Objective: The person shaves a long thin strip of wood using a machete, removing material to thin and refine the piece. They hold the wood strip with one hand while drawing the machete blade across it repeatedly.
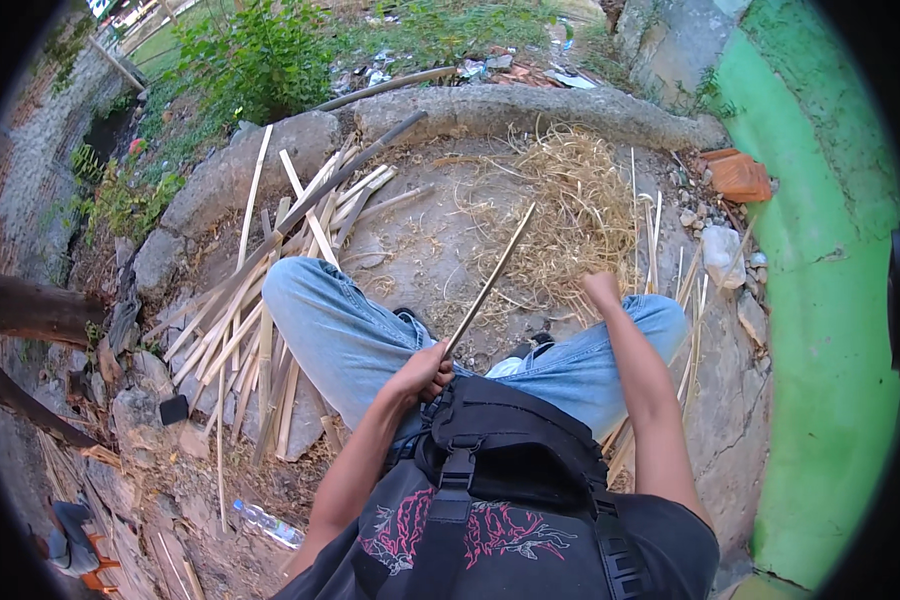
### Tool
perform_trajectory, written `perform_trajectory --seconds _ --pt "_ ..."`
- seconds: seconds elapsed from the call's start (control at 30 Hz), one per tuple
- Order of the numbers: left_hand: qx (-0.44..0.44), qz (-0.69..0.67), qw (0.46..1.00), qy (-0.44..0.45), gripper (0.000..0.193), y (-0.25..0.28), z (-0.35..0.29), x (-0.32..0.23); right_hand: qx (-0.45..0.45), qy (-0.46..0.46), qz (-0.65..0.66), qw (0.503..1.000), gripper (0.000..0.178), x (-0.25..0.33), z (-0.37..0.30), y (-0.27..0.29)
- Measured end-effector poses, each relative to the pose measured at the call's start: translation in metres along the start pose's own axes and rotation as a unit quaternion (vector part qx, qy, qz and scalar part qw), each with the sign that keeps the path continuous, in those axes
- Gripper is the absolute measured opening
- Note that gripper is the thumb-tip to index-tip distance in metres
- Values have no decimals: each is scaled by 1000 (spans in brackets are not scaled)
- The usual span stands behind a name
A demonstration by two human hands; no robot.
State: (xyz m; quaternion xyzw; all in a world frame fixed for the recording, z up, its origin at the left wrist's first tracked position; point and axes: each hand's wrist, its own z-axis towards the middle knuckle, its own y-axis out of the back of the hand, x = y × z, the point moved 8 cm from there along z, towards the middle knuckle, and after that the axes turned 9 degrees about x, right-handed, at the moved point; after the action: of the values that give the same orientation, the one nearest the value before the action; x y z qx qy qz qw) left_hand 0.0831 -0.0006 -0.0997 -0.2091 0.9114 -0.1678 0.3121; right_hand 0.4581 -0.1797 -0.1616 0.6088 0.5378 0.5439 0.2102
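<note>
My left hand [422, 373] is closed round the lower end of a thin bamboo strip [491, 279], close to the black bag [515, 415] across my front. The strip slants up and away to the right, its far tip in the air before the shavings. My right hand [600, 291] is closed by my right knee, at the near edge of a heap of curly, straw-coloured shavings [575, 205]. Whatever its fingers may hold is hidden. Many split bamboo strips [232, 345] lie in a loose pile beside my left leg.
More thin strips [653, 240] lie along my right side, near a green wall [810, 330]. A low stone kerb [530, 105] curves across the far side. At left are a plastic bottle [267, 523], a small black object [173, 409] and a dark trunk [35, 308].
</note>
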Motion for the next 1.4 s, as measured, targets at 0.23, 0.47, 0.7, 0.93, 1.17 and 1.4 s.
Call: perform_trajectory --seconds 0.23,0.47,0.7,0.93,1.17,1.4 --pt "-10 -38 999 -34 57 3 1 1 -3 -13 253 967 29 37 -47 5" --pt "31 -51 990 -129 43 1 -9 -12 80 211 171 959 41 128 -157 -1" --pt "82 -117 984 -111 25 -1 -6 -8 176 351 17 919 30 167 -212 -33" --pt "-2 -7 996 -92 34 1 -4 -8 146 346 -66 924 28 145 -178 -65" --pt "-16 13 996 -83 36 8 12 0 51 47 -19 997 36 85 -66 -12" --pt "11 -92 992 -82 32 7 7 -3 93 159 -7 983 35 124 -128 -21"
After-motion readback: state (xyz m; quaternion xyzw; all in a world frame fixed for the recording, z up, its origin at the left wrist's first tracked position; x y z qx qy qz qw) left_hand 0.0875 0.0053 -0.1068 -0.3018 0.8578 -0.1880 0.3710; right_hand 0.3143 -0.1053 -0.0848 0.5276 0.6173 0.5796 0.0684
